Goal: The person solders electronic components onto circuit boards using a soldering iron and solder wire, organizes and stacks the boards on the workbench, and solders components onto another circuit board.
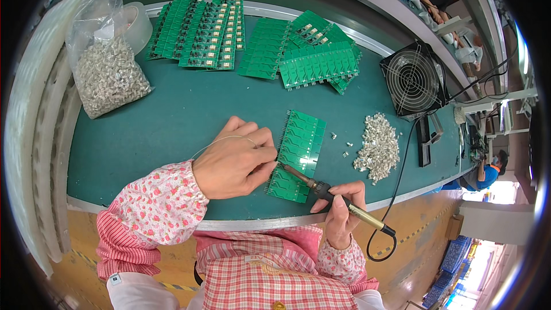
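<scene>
My left hand (232, 161), fingers curled, pinches a thin solder wire (208, 144) over the left edge of a green circuit board panel (304, 138) lying on the green mat. My right hand (341, 209) grips a soldering iron (321, 189) with a dark and gold handle. Its tip rests at the board's left pin row, beside my left fingertips, where the exact contact is too small to make out. To the right of the panel lies a pile of small white components (376, 149), with a few loose ones between.
Stacks of green panels (310, 63) lie at the back. A bag of small parts (109, 74) and a tape roll (136, 26) are at the left. A fan (412, 77) with black cables and a dark metal holder (425, 140) stand right. Other people (488, 175) work farther right.
</scene>
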A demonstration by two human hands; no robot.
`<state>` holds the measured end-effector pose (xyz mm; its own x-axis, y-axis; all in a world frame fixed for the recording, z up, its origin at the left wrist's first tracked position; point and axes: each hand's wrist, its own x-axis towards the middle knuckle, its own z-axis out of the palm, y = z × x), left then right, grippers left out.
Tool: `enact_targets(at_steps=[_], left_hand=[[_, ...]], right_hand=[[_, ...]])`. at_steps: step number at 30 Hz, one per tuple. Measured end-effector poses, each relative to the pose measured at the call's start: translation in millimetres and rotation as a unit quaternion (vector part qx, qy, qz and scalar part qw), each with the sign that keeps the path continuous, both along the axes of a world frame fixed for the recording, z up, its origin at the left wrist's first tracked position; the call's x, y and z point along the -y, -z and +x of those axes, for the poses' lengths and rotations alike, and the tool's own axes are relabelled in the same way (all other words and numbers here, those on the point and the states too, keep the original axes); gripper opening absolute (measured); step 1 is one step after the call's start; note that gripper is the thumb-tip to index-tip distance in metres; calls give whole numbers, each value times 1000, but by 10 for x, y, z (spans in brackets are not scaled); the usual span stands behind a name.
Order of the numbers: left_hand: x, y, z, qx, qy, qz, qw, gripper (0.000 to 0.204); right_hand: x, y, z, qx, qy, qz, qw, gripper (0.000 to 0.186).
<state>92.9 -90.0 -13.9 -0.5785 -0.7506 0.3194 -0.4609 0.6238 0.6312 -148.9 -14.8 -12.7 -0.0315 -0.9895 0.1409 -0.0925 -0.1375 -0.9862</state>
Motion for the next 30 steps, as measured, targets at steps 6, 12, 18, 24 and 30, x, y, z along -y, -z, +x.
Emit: enact_targets(at_steps=[6,12,18,24,30], left_hand=[[-7,-34,4,0,11,25,1000,8],[7,-42,10,6,10,22,1000,7],[9,-48,21,9,13,22,1000,8],[6,-45,15,21,14,17,1000,8],[-13,-42,48,2,-8,-3,1000,12]], right_hand=[[-5,-13,8,-4,4,8,1000,22],[-13,-13,-2,-6,3,12,1000,22],[-17,-9,-2,2,0,12,1000,21],[-22,16,-30,-8,-7,5,1000,21],[-28,37,-61,18,-21,-9,1000,19]])
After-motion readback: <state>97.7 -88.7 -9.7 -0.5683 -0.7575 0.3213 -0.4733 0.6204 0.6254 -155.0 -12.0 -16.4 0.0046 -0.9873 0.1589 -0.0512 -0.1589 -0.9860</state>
